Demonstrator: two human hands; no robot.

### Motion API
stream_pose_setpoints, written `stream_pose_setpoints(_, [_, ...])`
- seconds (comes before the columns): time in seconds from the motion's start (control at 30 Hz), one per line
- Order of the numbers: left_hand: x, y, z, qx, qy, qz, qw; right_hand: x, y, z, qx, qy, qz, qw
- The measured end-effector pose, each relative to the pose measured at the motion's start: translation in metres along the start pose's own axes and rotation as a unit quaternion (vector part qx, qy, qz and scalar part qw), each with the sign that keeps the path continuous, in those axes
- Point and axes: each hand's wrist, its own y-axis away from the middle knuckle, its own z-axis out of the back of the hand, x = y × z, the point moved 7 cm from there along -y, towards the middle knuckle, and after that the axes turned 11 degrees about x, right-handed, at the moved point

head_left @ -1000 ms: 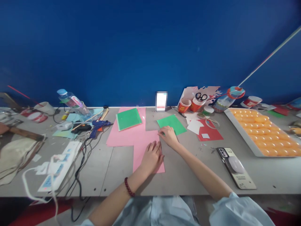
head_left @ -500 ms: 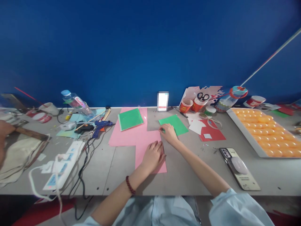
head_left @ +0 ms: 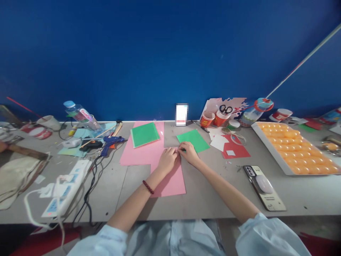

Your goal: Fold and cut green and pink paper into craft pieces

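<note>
My left hand [head_left: 167, 160] rests on the upper part of a pink sheet of paper [head_left: 172, 183], its fingers drawn together near the top right corner. At that same corner my right hand [head_left: 189, 153] pinches the paper's edge; the fingertips of both hands almost meet there. Just beyond my right hand lies a square green sheet [head_left: 195, 139], partly covered by its fingers. A stack of green paper in a clear sleeve [head_left: 145, 134] sits on another pink sheet [head_left: 128, 158] to the left.
A blue glue gun [head_left: 109, 144], cables and a white power strip [head_left: 68, 186] are on the left. Rightward lie red paper [head_left: 241, 151], paper cups [head_left: 207, 119] with scissors [head_left: 226, 109], a phone [head_left: 271, 199] and a tray of orange balls [head_left: 266, 151]. Another person's hand [head_left: 3, 146] shows far left.
My left hand has slid up the pink sheet to its top right corner. My right hand has come slightly closer, and the fingertips now nearly meet. The view has shifted a little.
</note>
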Motion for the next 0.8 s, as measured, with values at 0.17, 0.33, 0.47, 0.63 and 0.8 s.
stream_pose_setpoints(0.17, [-0.002, -0.006, -0.002, 0.007, 0.021, -0.022, 1.000, -0.003, 0.001, -0.002, -0.007, -0.001, -0.002, 1.000])
stream_pose_setpoints(0.33, [-0.006, -0.007, -0.001, 0.019, 0.036, -0.046, 0.998, -0.001, 0.002, -0.001, -0.010, -0.004, 0.002, 1.000])
stream_pose_setpoints(0.47, [-0.015, 0.002, -0.006, 0.026, 0.057, -0.058, 0.996, 0.000, 0.002, 0.000, -0.011, -0.006, 0.003, 1.000])
stream_pose_setpoints(0.63, [-0.011, 0.008, -0.005, 0.008, 0.042, -0.006, 0.999, -0.001, 0.002, 0.000, -0.013, -0.008, 0.004, 1.000])
stream_pose_setpoints(0.8, [0.001, -0.002, -0.003, 0.019, 0.031, 0.002, 0.999, 0.000, 0.002, 0.000, -0.016, -0.006, 0.004, 1.000])
